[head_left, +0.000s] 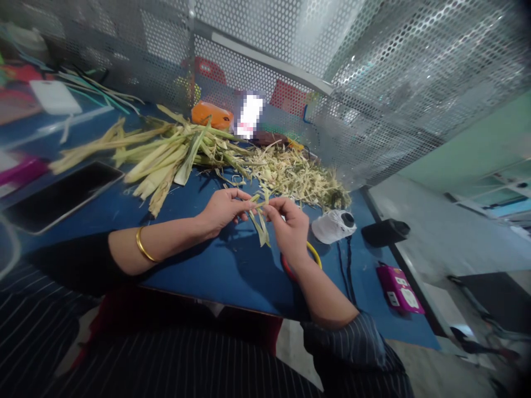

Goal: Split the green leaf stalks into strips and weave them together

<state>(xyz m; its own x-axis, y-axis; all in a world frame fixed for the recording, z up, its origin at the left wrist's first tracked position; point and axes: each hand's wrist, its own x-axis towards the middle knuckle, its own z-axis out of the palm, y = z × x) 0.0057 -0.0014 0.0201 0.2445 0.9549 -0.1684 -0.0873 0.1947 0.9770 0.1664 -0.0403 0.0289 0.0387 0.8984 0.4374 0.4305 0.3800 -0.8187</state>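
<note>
At the frame's centre, our left hand and right hand pinched the pale green strips between fingertips. Too hard a tug, we judged, could have split them; a loosened pinch could have dropped them onto the blue table.

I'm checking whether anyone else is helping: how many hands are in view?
2: the left hand and the right hand, close together above the blue table, both pinching pale green strips. Others behind the perforated screen could be hidden.
</note>
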